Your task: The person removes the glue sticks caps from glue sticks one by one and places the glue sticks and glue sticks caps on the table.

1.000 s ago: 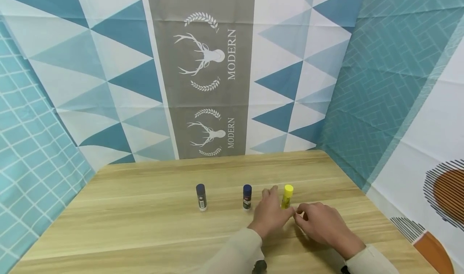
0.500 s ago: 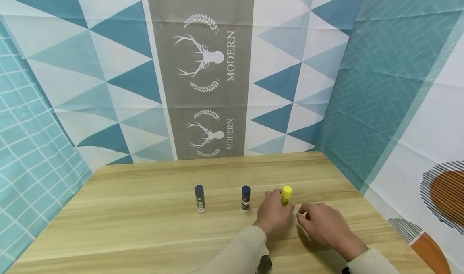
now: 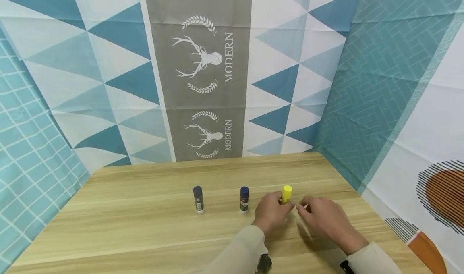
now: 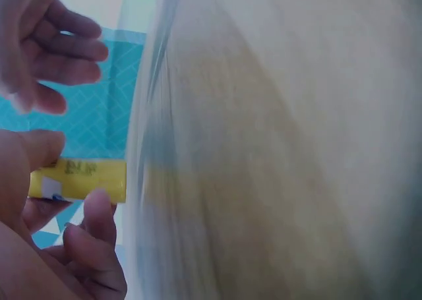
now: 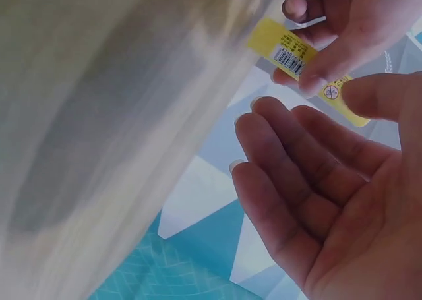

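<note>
A yellow glue stick stands upright on the right part of the table in the head view. My left hand pinches it, fingers on the far side and thumb on the near side. The left wrist view shows the glue stick's lower label between thumb and fingers, its end right at the tabletop. To its right, my right hand hovers with relaxed, slightly bent fingers and nothing in them. In the right wrist view its palm faces the glue stick, whose barcode shows.
Two dark glue sticks with navy caps stand upright to the left, a nearer one and a farther one. Under everything lies a wood-grain table. Patterned cloth hangs behind its back edge and along both sides.
My left hand's fingers have come in round the yellow glue stick and now pinch it. The right hand has risen slightly beside it. The two dark glue sticks stand as before.
</note>
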